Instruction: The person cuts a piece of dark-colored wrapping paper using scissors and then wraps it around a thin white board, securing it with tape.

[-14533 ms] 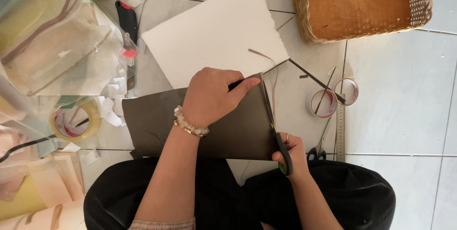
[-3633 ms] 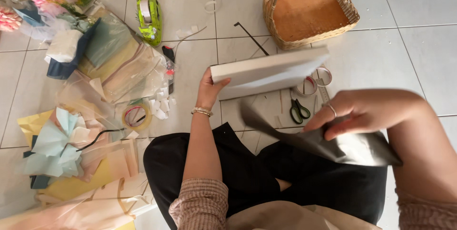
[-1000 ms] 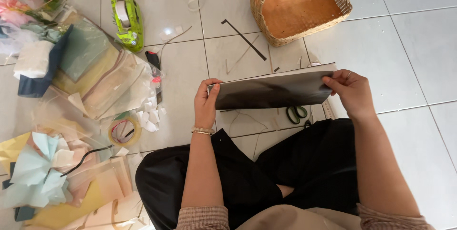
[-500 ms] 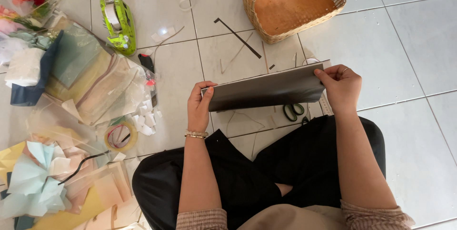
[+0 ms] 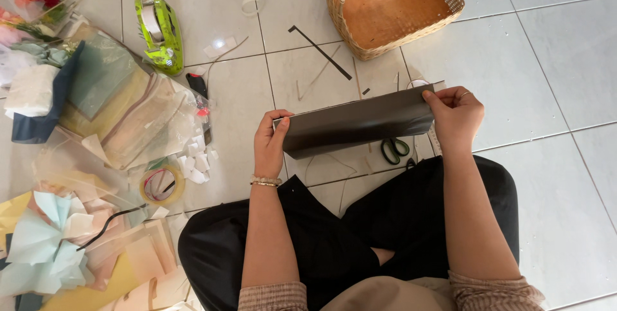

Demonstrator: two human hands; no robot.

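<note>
A dark grey sheet of paper (image 5: 357, 124), folded into a long band, is held level above the tiled floor in front of my crossed legs. My left hand (image 5: 270, 144) grips its left end, thumb on the top edge. My right hand (image 5: 455, 115) pinches the right end at the upper corner. Green-handled scissors (image 5: 393, 150) lie on the tiles just below the paper, partly hidden by it. A thin dark paper strip (image 5: 319, 52) lies farther out on the floor.
A woven basket (image 5: 393, 3) stands at the top right. A green tape dispenser (image 5: 159, 33), a roll of tape (image 5: 160, 184), a cutter (image 5: 196, 86) and piles of coloured paper and wrapping (image 5: 116, 102) crowd the left side. Small paper scraps lie around.
The folded dark paper stays held between both hands. The view has shifted slightly, and the paper sits a little lower and flatter than half a second ago.
</note>
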